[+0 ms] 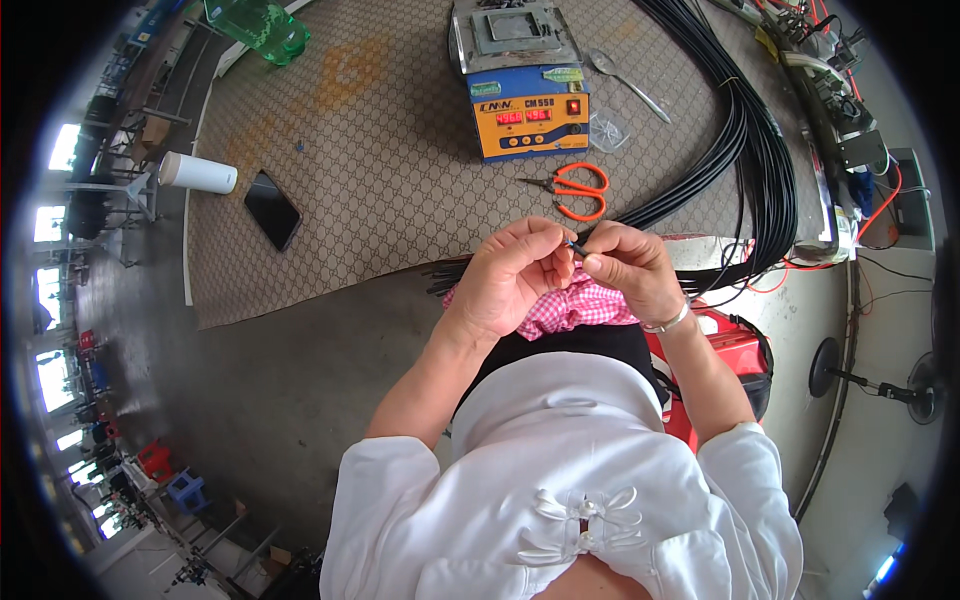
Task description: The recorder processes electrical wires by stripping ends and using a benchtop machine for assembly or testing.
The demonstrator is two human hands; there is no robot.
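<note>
Head cam, the only view I've got: right hand (637, 270) pinches a black cable (579, 249) near its end; left hand (515, 275) has thumb and fingertips drawn in at the tip, but I can't tell if they grip it. Cable sits between the hands, at the table's (380, 200) near edge. Risks as I see them: tip's tiny, so a loose pinch could slip or bend the fine ends; fingers hide most of it from me. Bundle (765, 170) on the right could snag or drag if the cable belongs to it. Snips (563, 188) lie just far of the hands, points left; a careless reach could catch them. Box (530, 120) farther back looks powered, and if its metal top's hot, a touch could burn. Writing: dark lettering and two lit red number readouts on the box's orange front, not copying those; greenish stickers (486, 88) above.
</note>
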